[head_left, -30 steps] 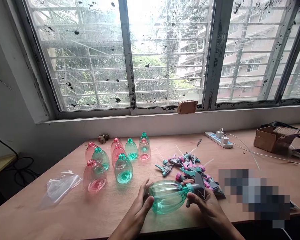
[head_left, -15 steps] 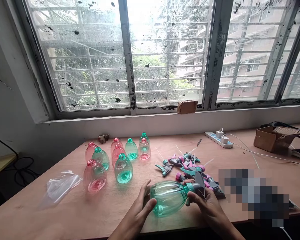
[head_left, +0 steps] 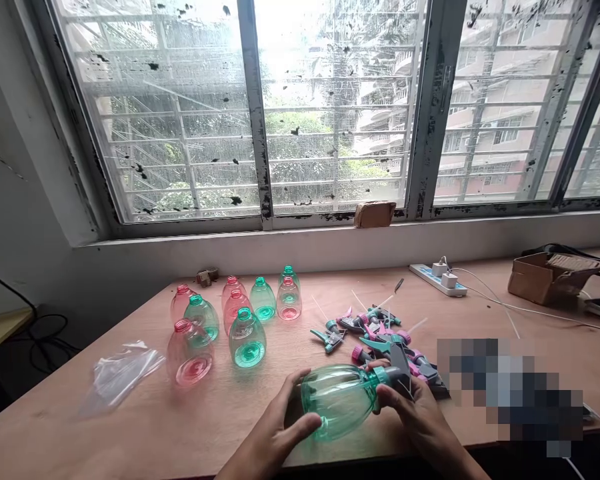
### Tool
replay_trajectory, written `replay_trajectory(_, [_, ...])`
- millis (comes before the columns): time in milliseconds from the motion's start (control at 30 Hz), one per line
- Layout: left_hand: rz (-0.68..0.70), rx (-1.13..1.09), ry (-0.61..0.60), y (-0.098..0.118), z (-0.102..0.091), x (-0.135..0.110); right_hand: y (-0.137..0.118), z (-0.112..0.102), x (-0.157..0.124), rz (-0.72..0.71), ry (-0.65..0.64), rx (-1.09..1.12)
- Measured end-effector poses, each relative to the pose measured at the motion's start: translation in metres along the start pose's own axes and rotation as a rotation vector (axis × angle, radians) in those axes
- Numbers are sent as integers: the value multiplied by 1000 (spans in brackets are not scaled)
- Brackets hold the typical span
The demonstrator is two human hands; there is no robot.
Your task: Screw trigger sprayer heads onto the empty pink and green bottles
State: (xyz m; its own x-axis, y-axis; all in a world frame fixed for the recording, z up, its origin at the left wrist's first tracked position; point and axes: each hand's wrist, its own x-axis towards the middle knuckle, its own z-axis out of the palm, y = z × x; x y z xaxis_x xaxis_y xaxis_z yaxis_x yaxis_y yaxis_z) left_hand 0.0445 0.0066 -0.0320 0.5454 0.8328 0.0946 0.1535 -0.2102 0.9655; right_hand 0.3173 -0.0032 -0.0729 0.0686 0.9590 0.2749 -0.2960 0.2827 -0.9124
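Observation:
A clear green spray bottle (head_left: 337, 403) lies sideways between my hands, its base to the left and its neck to the right. My left hand (head_left: 287, 417) grips the bottle's body near the base, thumb in front and fingers behind. On the neck sits a grey and green trigger sprayer head (head_left: 393, 375), with its thin tube inside the bottle. My right hand (head_left: 410, 403) is closed around this head and its green collar; the fingers behind are partly hidden. Just beyond lies a pile of loose trigger sprayers (head_left: 380, 327) in pink, grey and green.
Several red and green bottles without heads, among them a green one (head_left: 247, 340), stand at the left. A clear plastic bag (head_left: 125, 373) lies left of them. At the back right are a power strip (head_left: 437, 280), cables and a cardboard box (head_left: 547, 277). A blurred-out patch covers the right front.
The bottle's base has dipped slightly, and my left thumb has slid a little to the right along it. My right hand keeps its hold on the sprayer head.

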Motion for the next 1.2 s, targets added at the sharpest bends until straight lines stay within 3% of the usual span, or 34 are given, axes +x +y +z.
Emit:
replay_trajectory(167, [27,56,46,-3,5,-1,-1,1,0,-1,12,-6])
replay_trajectory(300, [-17,136,10,4,1,-5,-4,2,-2,1,26,-28])
replay_trajectory(600, [72,98,58,-7,4,0,-4,2,-1,5,26,-4])
replay_trajectory(833, [-9,122,13,2,0,-3,-5,3,-3,-6,34,-10])
replay_trajectory(1033, [49,155,71,-3,5,-2,-5,4,-2,1,42,-47])
replay_trajectory(1200, [15,78,18,2,2,-3,-5,5,-1,-14,45,-32])
